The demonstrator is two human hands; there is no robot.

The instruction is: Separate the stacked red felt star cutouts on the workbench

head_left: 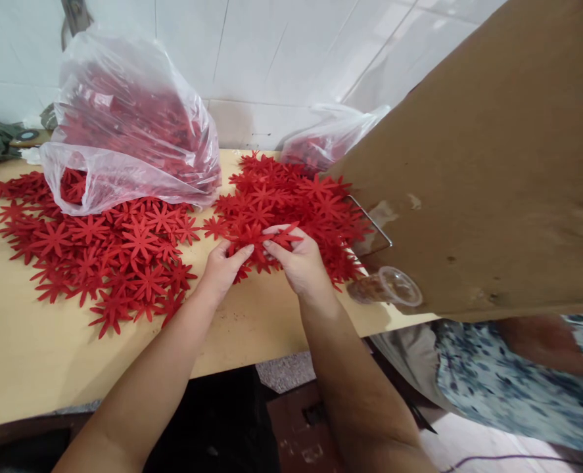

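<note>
Both hands meet over the table, pinching red star-shaped petal pieces. Between thumb and fingers, my left hand [221,265] grips one side of a red petal piece [250,242] with narrow lobes. My right hand [301,261] is closed on the other side, with red points sticking out above its fingers. Whether this is one piece or several layered together I cannot tell. Right behind the hands spreads a heap of similar red pieces [276,197]. A wider heap of red petal pieces [118,246] lies left of my left hand.
A clear plastic bag [138,151] full of red pieces sits on the left heap. Another plastic bag [328,135] stands by the wall. A large brown board [498,171] rises at the right, beside a tipped plastic cup [387,287]. A person in patterned clothing [498,381] sits beyond it.
</note>
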